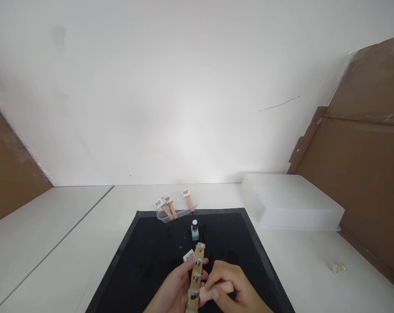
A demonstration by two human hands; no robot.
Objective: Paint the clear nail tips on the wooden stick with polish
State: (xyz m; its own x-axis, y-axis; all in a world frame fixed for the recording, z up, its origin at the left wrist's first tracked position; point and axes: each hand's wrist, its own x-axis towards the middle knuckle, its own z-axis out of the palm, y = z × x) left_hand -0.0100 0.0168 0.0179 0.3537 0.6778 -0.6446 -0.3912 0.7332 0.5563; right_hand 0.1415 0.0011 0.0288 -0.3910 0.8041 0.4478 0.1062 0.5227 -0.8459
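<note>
My left hand (177, 282) is closed around a narrow wooden strip (197, 270) that carries a row of small clear pieces on metal fixings, perhaps nail tips. My right hand (229, 284) pinches a pale pink stick (221, 290), whose left end meets the lower part of the strip; I cannot tell exactly what it touches. Just left of the strip shows a white block with a purple print (188, 256), partly hidden by my left fingers. Beyond the strip's far end stands a small teal bottle with a dark neck and white top (195, 231).
Under my hands lies a black mat (151, 261). At its far edge, a clear tray (180, 213) holds several pink sticks with white printed heads. On the right stand a white box (301, 208) and small cream rings (337, 267). Brown cardboard (363, 165) walls the right side.
</note>
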